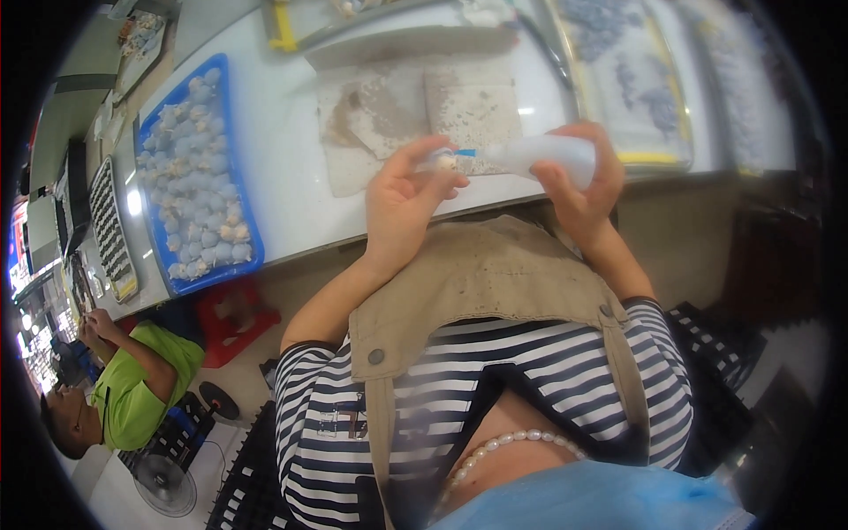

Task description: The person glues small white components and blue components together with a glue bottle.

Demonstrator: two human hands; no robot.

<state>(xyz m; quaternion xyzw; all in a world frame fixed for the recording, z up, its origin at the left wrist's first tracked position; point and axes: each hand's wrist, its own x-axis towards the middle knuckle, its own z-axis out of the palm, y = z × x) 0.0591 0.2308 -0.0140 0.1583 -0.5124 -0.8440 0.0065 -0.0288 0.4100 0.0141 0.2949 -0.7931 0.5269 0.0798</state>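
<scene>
Head view: my left hand (402, 194) pinches a small pale piece (447, 163) between thumb and fingers, and my right hand (590, 190) is clamped around a white bottle (565, 157), its thumb pressed along the near side. I hold both above the near edge of the surface (287, 163), in front of my chest. The bottle lies almost level, its narrow blue tip (466, 153) aimed left at the piece; whether the two touch, I cannot tell.

As I judge it, the step in hand is working the tip against the piece. The next move seems to call for a steady pinch on the left and a light, even squeeze on the right, since so thin a tip could easily slip off so small a target.

The bottle looks like smooth, soft plastic, cloudy white, tapering toward the tip. Beyond my hands lies a flattened sheet of cardboard (473, 97), dull, creased and blotched with brown stains. To my left, a blue tray (217, 277) with rounded corners carries a heap of knobbly lumps (194, 159), bluish grey and rounded, some with cream-coloured bits. The surface itself is pale and glossy enough to throw back the light.
</scene>
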